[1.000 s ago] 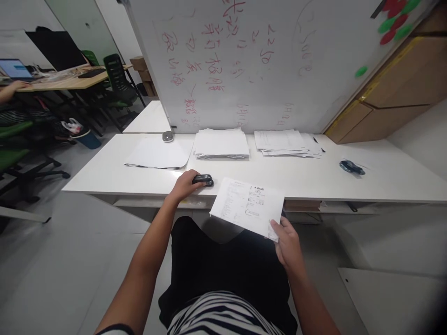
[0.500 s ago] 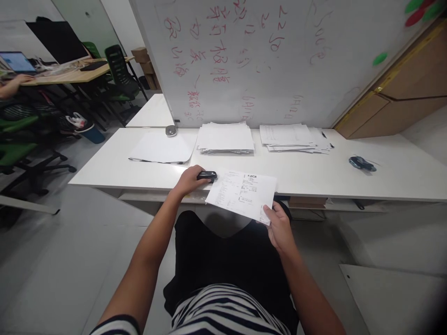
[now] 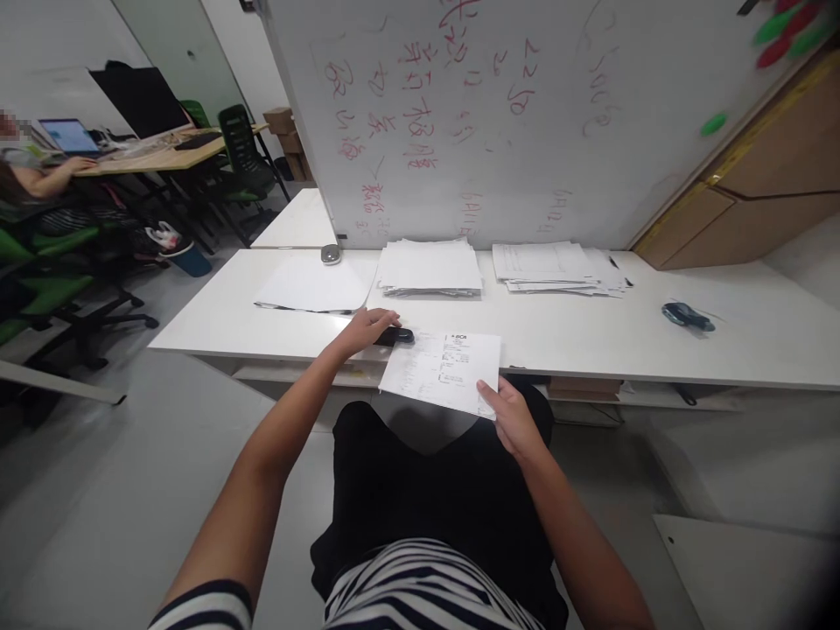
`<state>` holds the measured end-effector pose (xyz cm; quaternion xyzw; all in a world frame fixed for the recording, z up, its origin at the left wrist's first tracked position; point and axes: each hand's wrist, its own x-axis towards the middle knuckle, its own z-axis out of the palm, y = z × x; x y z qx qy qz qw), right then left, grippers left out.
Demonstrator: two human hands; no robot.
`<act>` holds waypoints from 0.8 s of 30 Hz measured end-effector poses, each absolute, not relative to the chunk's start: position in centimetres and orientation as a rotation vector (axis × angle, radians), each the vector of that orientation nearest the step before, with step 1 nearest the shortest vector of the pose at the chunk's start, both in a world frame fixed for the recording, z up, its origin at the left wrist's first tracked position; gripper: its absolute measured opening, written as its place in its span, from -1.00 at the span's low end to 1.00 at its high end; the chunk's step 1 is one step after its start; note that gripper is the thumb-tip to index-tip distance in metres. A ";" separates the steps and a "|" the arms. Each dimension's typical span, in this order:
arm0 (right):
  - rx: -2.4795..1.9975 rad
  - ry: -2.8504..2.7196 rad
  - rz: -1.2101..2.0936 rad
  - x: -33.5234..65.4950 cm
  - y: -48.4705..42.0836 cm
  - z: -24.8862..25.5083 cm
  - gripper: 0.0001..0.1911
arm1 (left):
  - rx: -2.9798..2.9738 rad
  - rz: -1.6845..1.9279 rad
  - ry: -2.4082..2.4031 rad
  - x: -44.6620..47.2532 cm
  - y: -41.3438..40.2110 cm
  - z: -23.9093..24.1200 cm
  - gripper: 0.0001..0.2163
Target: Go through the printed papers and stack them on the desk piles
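My left hand [image 3: 365, 331] is closed over a black stapler [image 3: 399, 336] at the front edge of the white desk, its fingers lying along the top. The upper left corner of some printed papers [image 3: 441, 374] reaches the stapler's front end; whether it sits between the jaws is hidden. In my right hand [image 3: 514, 415] the papers' lower right corner is pinched, thumb on top and fingers beneath. The sheets carry "BCA" print and tilt out past the desk edge above my lap.
A thick paper stack [image 3: 430, 267] and a second, looser stack [image 3: 548, 265] lie along the whiteboard [image 3: 486, 131]. Further left are flat sheets [image 3: 315, 284] and a mouse [image 3: 331, 255]. A dark blue object [image 3: 687, 316] lies at right. Another person's hand [image 3: 77, 164] is by a laptop.
The papers and my right hand have shifted left, bringing the sheets' corner up to the stapler. My left hand's fingers have moved over the stapler's top.
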<state>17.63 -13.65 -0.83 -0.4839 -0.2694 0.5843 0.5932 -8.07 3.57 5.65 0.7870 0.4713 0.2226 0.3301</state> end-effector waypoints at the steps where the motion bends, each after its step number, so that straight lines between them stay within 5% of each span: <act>1: -1.133 -0.630 1.361 17.8 -13.7 -0.8 -0.46 | 2.075 0.624 1.259 -7.6 3.8 5.9 -0.53; 16: -1.253 -0.795 1.293 18.7 -14.2 -2.7 -0.50 | 2.640 0.375 1.156 -0.4 7.4 2.2 -0.76; 20: -1.289 -0.772 1.291 18.5 -14.7 -2.3 -0.51 | 2.580 0.404 1.205 -0.4 7.2 2.6 -0.69; 24: -1.336 -0.818 1.346 18.5 -15.4 -1.8 -0.46 | 2.330 0.806 1.268 -1.9 6.8 4.5 -0.56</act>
